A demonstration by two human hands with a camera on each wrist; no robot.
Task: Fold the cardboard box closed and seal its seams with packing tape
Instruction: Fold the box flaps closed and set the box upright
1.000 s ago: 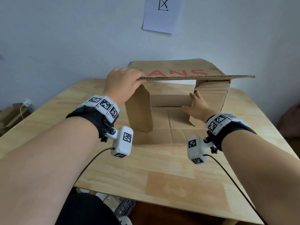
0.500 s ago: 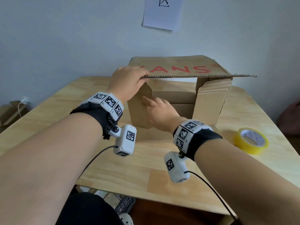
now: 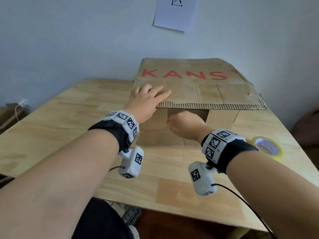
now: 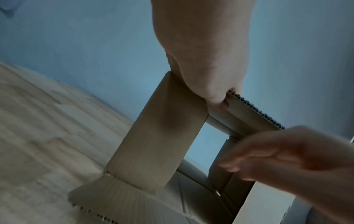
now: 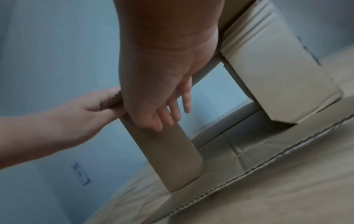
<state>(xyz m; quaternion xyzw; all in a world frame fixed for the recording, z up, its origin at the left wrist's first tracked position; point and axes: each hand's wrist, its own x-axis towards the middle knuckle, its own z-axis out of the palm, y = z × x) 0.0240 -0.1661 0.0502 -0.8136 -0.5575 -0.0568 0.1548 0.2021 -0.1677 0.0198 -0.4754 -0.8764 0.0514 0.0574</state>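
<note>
The cardboard box lies on its side with the opening facing me, its top flap printed KANS in red. My left hand pinches that flap's corrugated front edge near the left corner, fingers on top and thumb beneath. My right hand reaches under the top flap and presses straight fingers against the left side flap. The right side flap is folded in across the opening. The bottom flap lies flat on the table. A roll of yellowish packing tape lies to the right.
The wooden table stands against a pale blue wall with a paper sheet stuck on it. Cables hang from both wrist cameras. Some cardboard and a cord sit off the table's left side.
My right hand left the right side flap and crossed to the left side flap, which has swung inward. The top flap, still in my left hand, has come down lower over the opening.
</note>
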